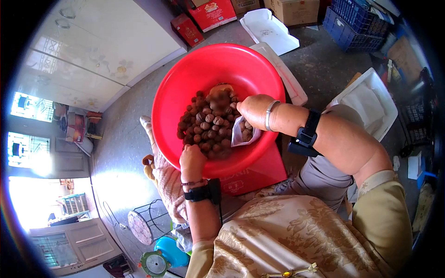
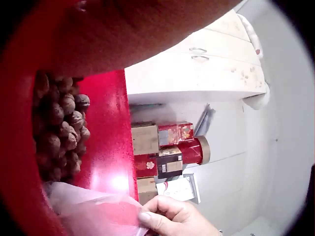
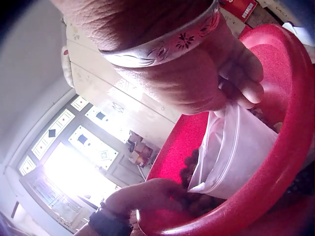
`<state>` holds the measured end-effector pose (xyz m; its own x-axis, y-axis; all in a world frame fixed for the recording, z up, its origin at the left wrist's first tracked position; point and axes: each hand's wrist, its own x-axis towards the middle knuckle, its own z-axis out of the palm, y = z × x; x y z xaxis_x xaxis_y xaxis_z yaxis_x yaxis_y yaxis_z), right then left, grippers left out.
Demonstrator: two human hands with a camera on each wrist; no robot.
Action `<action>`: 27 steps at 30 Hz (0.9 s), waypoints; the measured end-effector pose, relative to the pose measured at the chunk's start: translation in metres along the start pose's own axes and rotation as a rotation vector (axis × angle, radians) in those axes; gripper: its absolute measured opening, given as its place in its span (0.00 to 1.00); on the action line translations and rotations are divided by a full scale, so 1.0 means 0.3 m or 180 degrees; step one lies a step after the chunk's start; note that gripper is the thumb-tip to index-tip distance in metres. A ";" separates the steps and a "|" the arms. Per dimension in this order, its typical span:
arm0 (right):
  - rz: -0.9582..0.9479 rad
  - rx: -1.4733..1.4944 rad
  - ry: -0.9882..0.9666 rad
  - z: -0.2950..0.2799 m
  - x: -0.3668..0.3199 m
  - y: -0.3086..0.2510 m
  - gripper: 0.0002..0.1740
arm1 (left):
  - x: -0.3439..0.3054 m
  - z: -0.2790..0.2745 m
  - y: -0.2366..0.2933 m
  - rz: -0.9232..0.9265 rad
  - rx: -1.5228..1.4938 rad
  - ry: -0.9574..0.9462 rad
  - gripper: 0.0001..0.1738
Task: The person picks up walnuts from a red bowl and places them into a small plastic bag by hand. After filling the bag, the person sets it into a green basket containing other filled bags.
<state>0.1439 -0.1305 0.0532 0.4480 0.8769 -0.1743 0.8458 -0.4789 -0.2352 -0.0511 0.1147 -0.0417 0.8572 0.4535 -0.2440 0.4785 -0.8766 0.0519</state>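
A red plastic basin point(image 1: 252, 58) holds a heap of brown walnuts point(image 1: 211, 125). My right hand point(image 1: 258, 111) is over the basin's right side and pinches the edge of a clear zip bag point(image 3: 231, 147). Several walnuts show inside the bag point(image 1: 244, 133) in the head view. In the left wrist view, the right hand point(image 2: 177, 216) grips the bag's rim between thumb and fingers. My left hand point(image 1: 192, 160) reaches over the near rim to the walnuts, its fingertips hidden among them; I cannot tell whether they hold one.
The basin rests on a red box point(image 1: 264, 173). A white foam tray point(image 1: 269, 32), cardboard boxes point(image 1: 294, 11) and blue crates point(image 1: 347, 30) lie beyond it. White cabinets point(image 1: 102, 41) line the left. A round-seated stool point(image 1: 141, 227) and a green-rimmed scale point(image 1: 154, 264) stand at the lower left.
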 end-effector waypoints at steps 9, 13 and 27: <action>0.0154 0.0228 0.0095 -0.039 -0.024 -0.024 0.10 | -0.070 -0.189 0.056 0.0309 -0.1529 -0.0003 0.16; 0.0151 0.0236 0.0068 -0.045 -0.027 -0.026 0.10 | -0.089 -0.239 0.130 0.0495 -0.2637 -0.0074 0.15; 0.0231 0.0210 0.0074 -0.039 -0.021 -0.025 0.10 | -0.097 -0.316 0.356 0.0484 -0.3767 -0.0335 0.16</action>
<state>0.1381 -0.1319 0.0674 0.5147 0.8401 -0.1711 0.7903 -0.5423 -0.2853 -0.0070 0.0232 0.0628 0.9268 0.2942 -0.2334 0.2992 -0.2027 0.9324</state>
